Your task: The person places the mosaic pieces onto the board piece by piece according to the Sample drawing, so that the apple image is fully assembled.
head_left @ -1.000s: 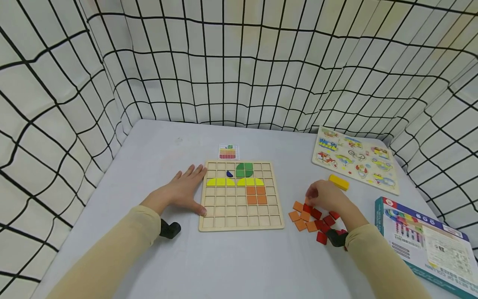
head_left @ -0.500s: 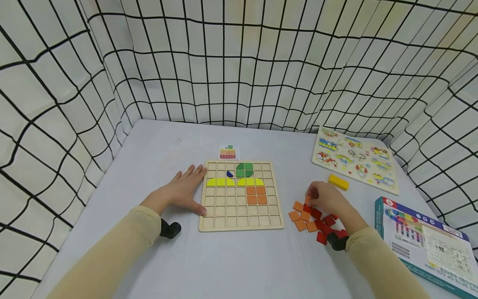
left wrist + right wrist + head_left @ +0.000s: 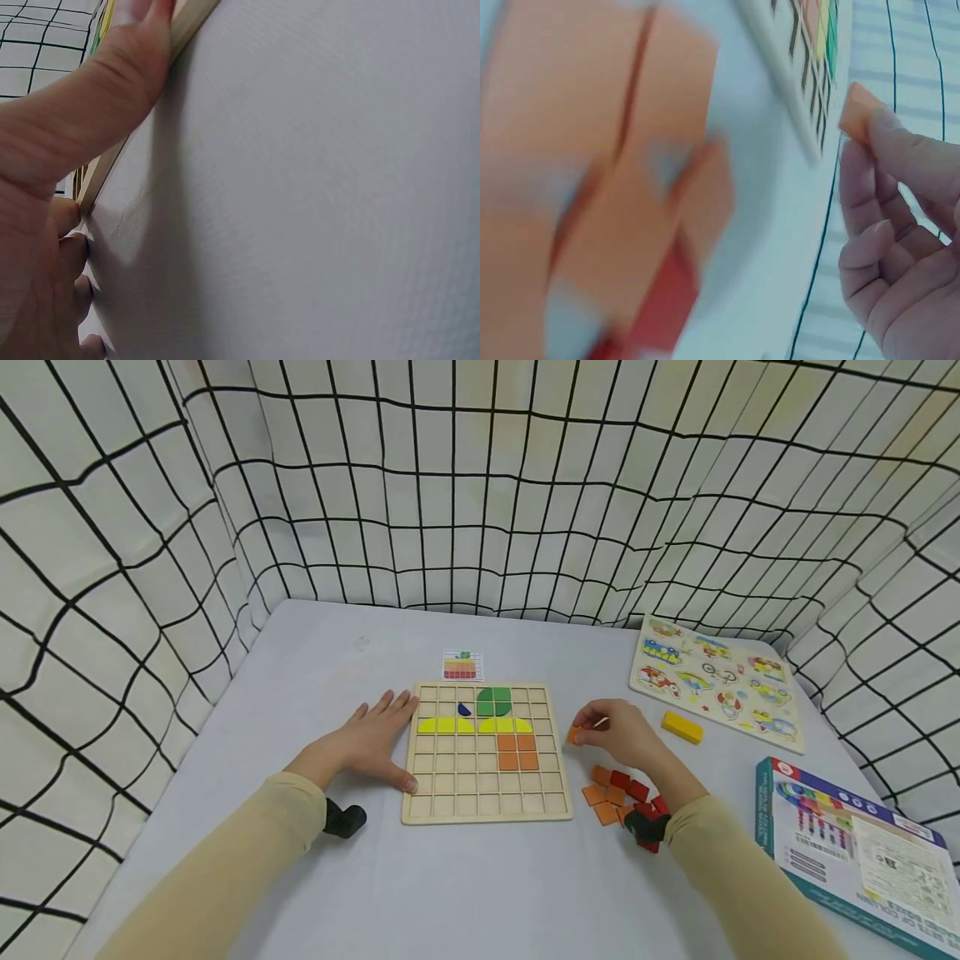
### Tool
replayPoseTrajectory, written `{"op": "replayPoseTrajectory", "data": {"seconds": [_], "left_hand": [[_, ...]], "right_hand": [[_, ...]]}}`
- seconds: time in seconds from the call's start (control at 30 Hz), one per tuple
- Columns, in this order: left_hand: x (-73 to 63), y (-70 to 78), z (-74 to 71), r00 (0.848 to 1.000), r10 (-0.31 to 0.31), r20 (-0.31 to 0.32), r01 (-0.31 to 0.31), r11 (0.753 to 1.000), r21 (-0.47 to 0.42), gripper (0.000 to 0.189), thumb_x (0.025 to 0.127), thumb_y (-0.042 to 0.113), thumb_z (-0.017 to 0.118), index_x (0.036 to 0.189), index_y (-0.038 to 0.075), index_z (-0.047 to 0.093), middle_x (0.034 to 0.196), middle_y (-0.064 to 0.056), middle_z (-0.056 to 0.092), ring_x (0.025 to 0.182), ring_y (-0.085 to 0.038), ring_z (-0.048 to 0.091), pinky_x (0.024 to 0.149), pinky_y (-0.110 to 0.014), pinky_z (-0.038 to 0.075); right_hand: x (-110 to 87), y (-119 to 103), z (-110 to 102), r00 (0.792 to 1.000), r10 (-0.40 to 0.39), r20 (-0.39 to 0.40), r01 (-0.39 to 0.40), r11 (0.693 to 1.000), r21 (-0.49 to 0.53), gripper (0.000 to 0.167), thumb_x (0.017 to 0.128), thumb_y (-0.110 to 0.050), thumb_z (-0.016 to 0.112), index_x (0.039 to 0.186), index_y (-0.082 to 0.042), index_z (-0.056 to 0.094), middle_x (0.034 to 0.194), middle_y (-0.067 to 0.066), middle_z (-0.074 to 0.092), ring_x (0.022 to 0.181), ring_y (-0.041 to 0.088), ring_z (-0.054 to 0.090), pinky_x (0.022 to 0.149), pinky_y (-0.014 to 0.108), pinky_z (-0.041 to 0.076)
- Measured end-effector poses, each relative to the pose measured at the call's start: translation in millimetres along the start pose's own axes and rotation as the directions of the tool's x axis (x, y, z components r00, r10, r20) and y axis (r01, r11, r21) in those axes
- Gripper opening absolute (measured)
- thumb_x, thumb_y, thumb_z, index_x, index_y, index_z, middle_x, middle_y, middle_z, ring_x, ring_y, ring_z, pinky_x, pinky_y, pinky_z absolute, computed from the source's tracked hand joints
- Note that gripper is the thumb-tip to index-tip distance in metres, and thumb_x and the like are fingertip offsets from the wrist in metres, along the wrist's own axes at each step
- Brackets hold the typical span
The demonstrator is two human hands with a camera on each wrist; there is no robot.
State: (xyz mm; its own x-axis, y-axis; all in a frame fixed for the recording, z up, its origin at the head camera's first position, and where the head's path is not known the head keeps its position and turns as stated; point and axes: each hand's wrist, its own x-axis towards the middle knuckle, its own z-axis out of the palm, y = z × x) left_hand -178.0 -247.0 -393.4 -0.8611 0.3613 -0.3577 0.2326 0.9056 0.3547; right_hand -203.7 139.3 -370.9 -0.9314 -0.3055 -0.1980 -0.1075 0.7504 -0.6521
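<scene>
A wooden grid board (image 3: pixel 450 783) lies in the middle of the table, with green, yellow, dark blue and orange pieces set in its cells. My left hand (image 3: pixel 372 745) rests at the board's left edge, fingers spread; in the left wrist view the thumb (image 3: pixel 97 97) lies over the rim. Between thumb and fingertips my right hand (image 3: pixel 618 735) pinches an orange square tile (image 3: pixel 859 111), held just right of the board. Below that hand lies a pile of loose orange tiles (image 3: pixel 605 812) and red tiles (image 3: pixel 637 790), partly hidden by the wrist.
A small picture card (image 3: pixel 462 666) lies behind the board. At the right are a yellow block (image 3: pixel 682 727), a puzzle board with pictures (image 3: pixel 716 683) and a flat box (image 3: pixel 855 852). Black netting (image 3: pixel 480 493) surrounds the table.
My right hand has lifted away from the pile and moved left toward the board, carrying an orange tile. The left hand stays at the board's edge.
</scene>
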Motion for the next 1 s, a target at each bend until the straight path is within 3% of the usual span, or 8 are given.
{"op": "replayPoseTrajectory", "data": {"seconds": [0.2, 0.43, 1.0], "left_hand": [[1.5, 0.6, 1.0, 1.0, -0.002, 0.0, 0.002, 1.0, -0.002, 0.135, 0.07, 0.061, 0.087, 0.164, 0.001, 0.01, 0.172, -0.021, 0.005, 0.159, -0.044, -0.002, 0.125, -0.068, 0.003], [1.7, 1.3, 1.0, 1.0, -0.004, -0.012, 0.004, 1.0, -0.006, 0.136, 0.068, 0.061, 0.088, 0.164, 0.001, 0.01, 0.172, -0.021, 0.005, 0.159, -0.044, -0.002, 0.125, -0.069, 0.004], [1.4, -2.2, 2.8, 1.0, -0.002, -0.018, 0.002, 1.0, -0.008, 0.137, 0.067, 0.062, 0.088, 0.164, 0.001, 0.011, 0.172, -0.021, 0.006, 0.159, -0.044, -0.001, 0.125, -0.069, 0.004]], "right_hand": [[21.3, -34, 30, 0.997, -0.074, 0.013, 0.073, 0.995, 0.063, 0.009, 0.091, -0.009, 0.077, 0.1, -0.009, 0.074, 0.098, 0.006, 0.071, 0.091, 0.021, 0.067, 0.082, 0.03, 0.058], [38.8, -63, 59, 0.995, -0.088, 0.04, 0.087, 0.996, 0.007, 0.008, 0.09, -0.013, 0.078, 0.098, -0.011, 0.078, 0.1, 0.003, 0.074, 0.088, 0.018, 0.06, 0.081, 0.026, 0.055], [46.3, -78, 82, 0.995, -0.081, 0.064, 0.085, 0.995, -0.052, 0.004, 0.091, -0.014, 0.077, 0.094, -0.015, 0.08, 0.097, -0.001, 0.073, 0.09, 0.018, 0.058, 0.084, 0.029, 0.055]]}}
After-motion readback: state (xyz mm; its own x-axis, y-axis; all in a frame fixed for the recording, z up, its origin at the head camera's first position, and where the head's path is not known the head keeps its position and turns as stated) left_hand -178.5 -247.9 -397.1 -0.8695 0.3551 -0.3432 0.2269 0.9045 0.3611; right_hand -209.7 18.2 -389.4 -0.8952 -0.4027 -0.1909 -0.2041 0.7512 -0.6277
